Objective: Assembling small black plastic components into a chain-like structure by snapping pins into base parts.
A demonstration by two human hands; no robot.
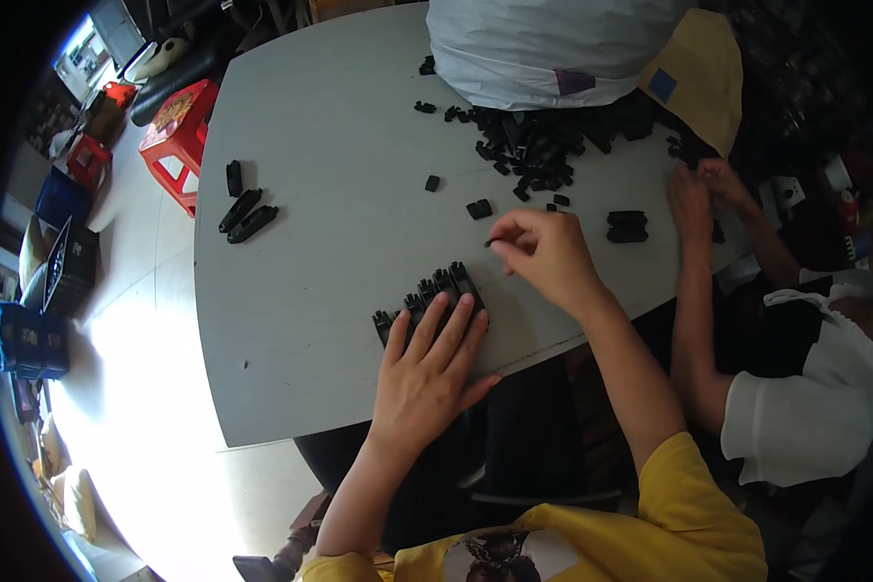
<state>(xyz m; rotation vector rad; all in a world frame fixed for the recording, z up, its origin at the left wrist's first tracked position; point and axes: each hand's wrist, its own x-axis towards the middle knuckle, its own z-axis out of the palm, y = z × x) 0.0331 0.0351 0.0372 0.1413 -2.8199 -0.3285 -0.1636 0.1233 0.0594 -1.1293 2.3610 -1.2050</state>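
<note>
My left hand (423,373) lies flat with its fingers spread over a row of long black plastic parts (459,275), side by side near the table's front edge. Their far ends show past my fingertips; the near ends are covered. Just right of the row, my right hand (545,254) is raised with thumb and forefinger pinching a small black plastic piece (492,242). Most of that piece is hidden by the fingers. Beyond it, a short black block (479,209) and a smaller black block (433,182) rest on the grey table (310,320).
A heap of black pieces (529,145) spills before a large white sack (543,48). Three long black parts (252,223) lie at the left. Two black parts (628,226) sit at the right, near another person's hands (691,199). A red stool (175,136) stands beyond the left edge.
</note>
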